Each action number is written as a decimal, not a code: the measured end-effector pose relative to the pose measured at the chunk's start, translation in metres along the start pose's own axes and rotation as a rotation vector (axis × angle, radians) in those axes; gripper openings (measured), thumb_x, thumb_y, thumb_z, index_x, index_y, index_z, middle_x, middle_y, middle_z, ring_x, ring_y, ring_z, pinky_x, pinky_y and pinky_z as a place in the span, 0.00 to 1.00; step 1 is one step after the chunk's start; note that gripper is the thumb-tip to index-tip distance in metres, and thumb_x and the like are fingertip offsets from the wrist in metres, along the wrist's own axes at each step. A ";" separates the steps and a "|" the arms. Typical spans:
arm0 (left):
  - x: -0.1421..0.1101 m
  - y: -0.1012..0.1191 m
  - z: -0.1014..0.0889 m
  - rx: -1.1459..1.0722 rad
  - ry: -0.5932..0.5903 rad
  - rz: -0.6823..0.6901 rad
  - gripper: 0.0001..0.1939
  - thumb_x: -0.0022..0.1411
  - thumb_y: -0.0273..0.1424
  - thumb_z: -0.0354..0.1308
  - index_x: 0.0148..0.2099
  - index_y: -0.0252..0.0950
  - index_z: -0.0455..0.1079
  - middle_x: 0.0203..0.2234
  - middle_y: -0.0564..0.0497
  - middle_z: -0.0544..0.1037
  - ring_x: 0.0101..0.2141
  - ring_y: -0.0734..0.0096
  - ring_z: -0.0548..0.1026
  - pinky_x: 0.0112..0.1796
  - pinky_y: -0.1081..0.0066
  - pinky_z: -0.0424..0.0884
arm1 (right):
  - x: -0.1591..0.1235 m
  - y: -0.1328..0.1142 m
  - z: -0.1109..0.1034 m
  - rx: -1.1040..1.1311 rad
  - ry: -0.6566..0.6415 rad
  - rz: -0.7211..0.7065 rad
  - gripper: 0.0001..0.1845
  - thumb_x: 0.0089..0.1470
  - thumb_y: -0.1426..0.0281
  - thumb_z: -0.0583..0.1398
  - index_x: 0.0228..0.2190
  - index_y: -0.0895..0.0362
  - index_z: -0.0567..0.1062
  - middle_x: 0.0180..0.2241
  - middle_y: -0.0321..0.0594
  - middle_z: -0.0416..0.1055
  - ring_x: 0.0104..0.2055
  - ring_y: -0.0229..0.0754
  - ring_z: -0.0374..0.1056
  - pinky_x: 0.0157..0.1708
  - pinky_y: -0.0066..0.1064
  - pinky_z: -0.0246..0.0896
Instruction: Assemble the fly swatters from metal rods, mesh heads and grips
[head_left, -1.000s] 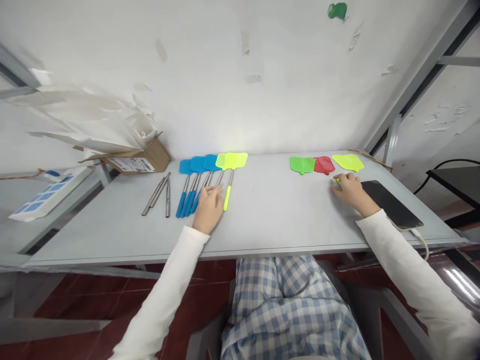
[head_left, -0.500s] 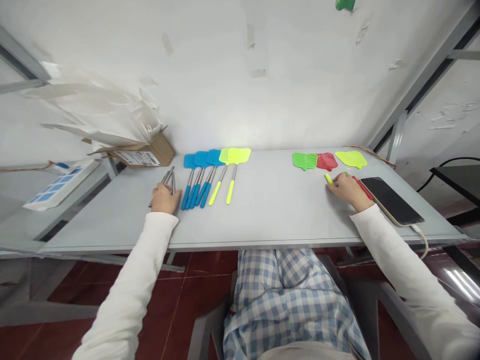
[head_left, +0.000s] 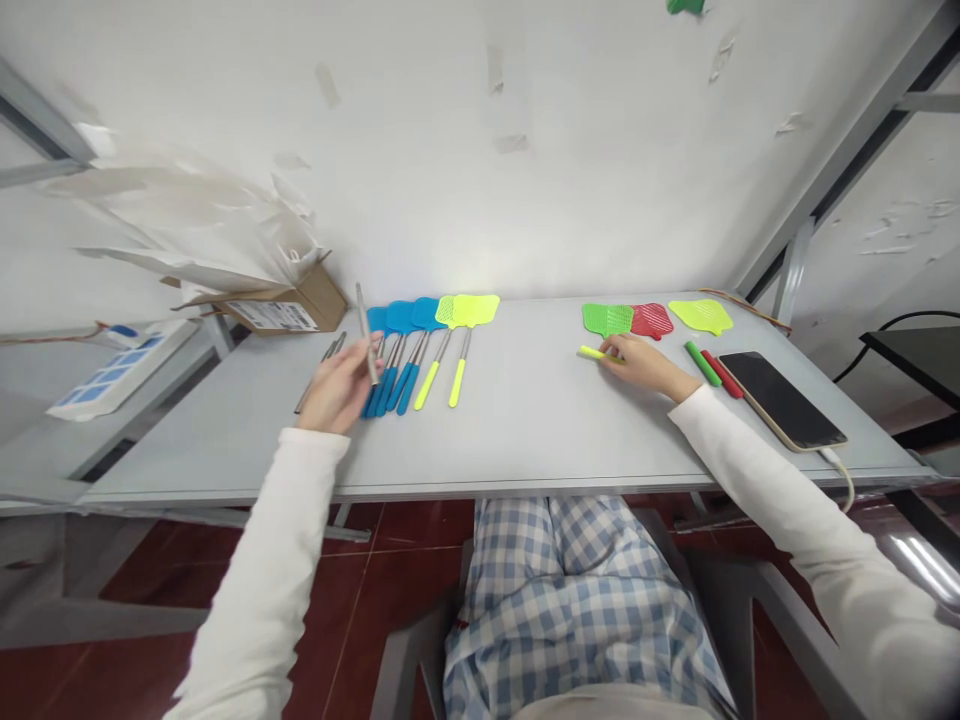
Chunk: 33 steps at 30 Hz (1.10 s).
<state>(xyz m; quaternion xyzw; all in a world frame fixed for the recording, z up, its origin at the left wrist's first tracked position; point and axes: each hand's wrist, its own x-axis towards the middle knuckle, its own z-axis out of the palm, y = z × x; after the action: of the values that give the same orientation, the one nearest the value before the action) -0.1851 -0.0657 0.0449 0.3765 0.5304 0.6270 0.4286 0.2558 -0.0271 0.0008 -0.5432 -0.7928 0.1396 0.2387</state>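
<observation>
While left hand [head_left: 337, 393] pinches slim steel rod [head_left: 366, 318] between thumb and fingertips, grip low on shaft, rod tilted near-upright and clear of blue plastic fly swatters [head_left: 401, 318], right hand [head_left: 646, 365] lies curled, fingertips at end of short lime-yellow plastic handle [head_left: 596, 352]; firmness of hold unclear. Handle flat on grey counter [head_left: 525, 440], just below green mesh swatter head [head_left: 607, 320]. Two more steel rods [head_left: 319, 372] left of blue swatters.

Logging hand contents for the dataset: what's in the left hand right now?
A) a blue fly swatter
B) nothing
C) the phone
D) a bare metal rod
D: the left hand holds a bare metal rod between its fingers, nearly upright.
</observation>
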 end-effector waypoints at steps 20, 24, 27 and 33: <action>0.006 -0.083 0.193 -0.395 -0.280 -0.162 0.08 0.51 0.22 0.59 0.33 0.35 0.64 0.27 0.56 0.72 0.39 0.68 0.80 0.54 0.60 0.69 | 0.033 -0.006 0.032 0.272 0.113 -0.155 0.11 0.61 0.62 0.52 0.37 0.52 0.71 0.39 0.46 0.72 0.42 0.50 0.65 0.47 0.42 0.60; 0.002 -0.084 0.190 -0.405 -0.330 -0.160 0.08 0.51 0.22 0.60 0.33 0.35 0.63 0.26 0.56 0.72 0.39 0.66 0.81 0.55 0.60 0.69 | 0.031 -0.007 0.032 0.237 0.105 -0.163 0.12 0.62 0.62 0.50 0.38 0.52 0.71 0.39 0.47 0.70 0.43 0.50 0.64 0.47 0.42 0.59; 0.003 -0.084 0.189 -0.378 -0.373 -0.159 0.09 0.52 0.22 0.60 0.34 0.35 0.63 0.26 0.56 0.73 0.41 0.66 0.81 0.56 0.59 0.67 | 0.029 -0.008 0.029 0.208 0.093 -0.171 0.12 0.63 0.63 0.49 0.39 0.52 0.71 0.40 0.47 0.70 0.44 0.51 0.64 0.48 0.42 0.59; 0.004 -0.085 0.188 -0.342 -0.464 -0.181 0.11 0.54 0.26 0.64 0.36 0.36 0.64 0.35 0.51 0.77 0.48 0.68 0.77 0.58 0.61 0.65 | 0.026 -0.013 0.025 0.240 0.152 -0.228 0.14 0.64 0.60 0.50 0.40 0.53 0.72 0.39 0.47 0.70 0.41 0.49 0.65 0.46 0.41 0.60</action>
<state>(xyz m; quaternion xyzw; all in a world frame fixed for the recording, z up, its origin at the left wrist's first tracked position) -0.0006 0.0083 -0.0103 0.3832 0.3366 0.5638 0.6496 0.2245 -0.0065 -0.0077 -0.4263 -0.8065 0.1639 0.3755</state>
